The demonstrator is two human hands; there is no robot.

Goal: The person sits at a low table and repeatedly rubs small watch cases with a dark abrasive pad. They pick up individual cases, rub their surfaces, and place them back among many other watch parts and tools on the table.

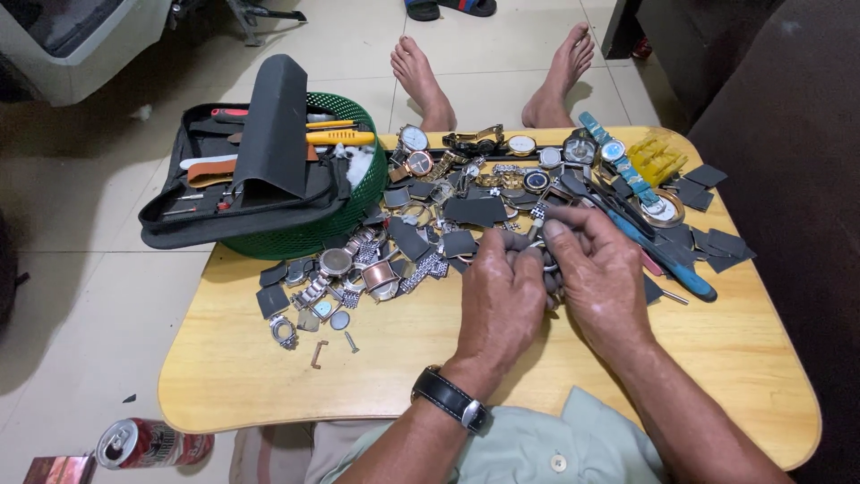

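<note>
My left hand (502, 300) and my right hand (598, 273) meet over the middle of a small wooden table (269, 367). Together they pinch a small silver watch part wrapped in a grey cloth (536, 254); most of it is hidden by my fingers. A black wristwatch (450, 397) sits on my left wrist. Just beyond my hands lies a heap of watches, metal bracelets, cases and dark square pads (430, 233). A blue-handled tool (672, 264) lies right of my right hand.
A green basket (313, 237) with an open black tool case (233, 179) stands at the table's back left. Loose small parts (318, 350) lie at front left. A drink can (148, 442) lies on the floor. My bare feet (488, 76) rest beyond the table. A dark sofa (788, 134) stands right.
</note>
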